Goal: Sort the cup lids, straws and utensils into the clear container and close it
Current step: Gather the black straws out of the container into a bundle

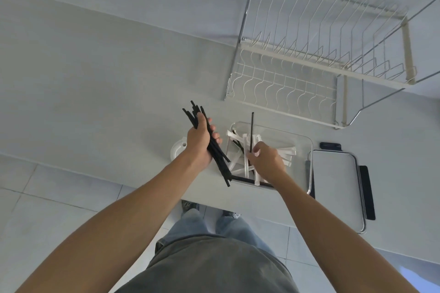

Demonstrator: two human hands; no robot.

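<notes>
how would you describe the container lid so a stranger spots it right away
Start at the wire dish rack on the counter, then drop to the clear container in front of it. The lid lies flat just right of it: a frosted rectangular panel with black latches, unlike the round white cup lid at left.
</notes>
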